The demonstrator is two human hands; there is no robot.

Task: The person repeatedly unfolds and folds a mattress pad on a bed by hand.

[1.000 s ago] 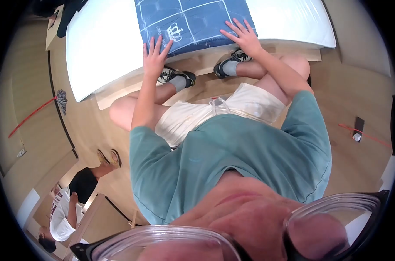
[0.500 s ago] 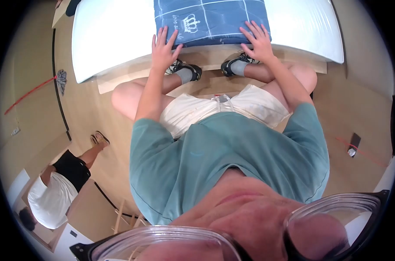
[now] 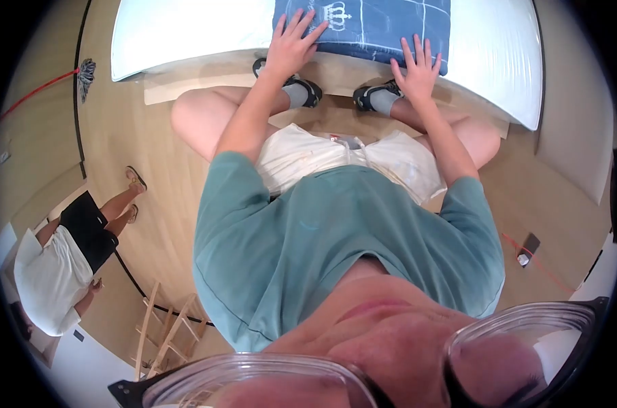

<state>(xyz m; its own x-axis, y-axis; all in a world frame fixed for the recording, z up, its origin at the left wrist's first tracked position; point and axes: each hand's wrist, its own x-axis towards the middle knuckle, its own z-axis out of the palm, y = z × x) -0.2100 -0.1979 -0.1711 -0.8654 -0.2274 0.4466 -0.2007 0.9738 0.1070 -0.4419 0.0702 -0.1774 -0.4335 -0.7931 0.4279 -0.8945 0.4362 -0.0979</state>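
A blue folded quilt (image 3: 383, 30) with white grid lines and a crown print lies on a white mattress (image 3: 193, 30) at the top of the head view. Flat on the quilt's front left corner rests my left hand (image 3: 292, 49), its fingers spread beside the crown. My right hand (image 3: 418, 73) touches the front edge near the right corner, also with spread fingers. Neither hand is closed around anything. The quilt's far part is cut off by the frame.
My crossed legs and dark shoes (image 3: 307, 92) are at the mattress's front. A person (image 3: 57, 268) in a white top stands at the left. Nearby are a mop (image 3: 85, 78), a wooden frame (image 3: 165, 330) at the lower left and a dark object (image 3: 528, 249) with red cord on the right floor.
The view has shifted, so quilt and hands appear farther right and higher. My right hand has come down to the quilt's front edge. The other person has changed position and posture.
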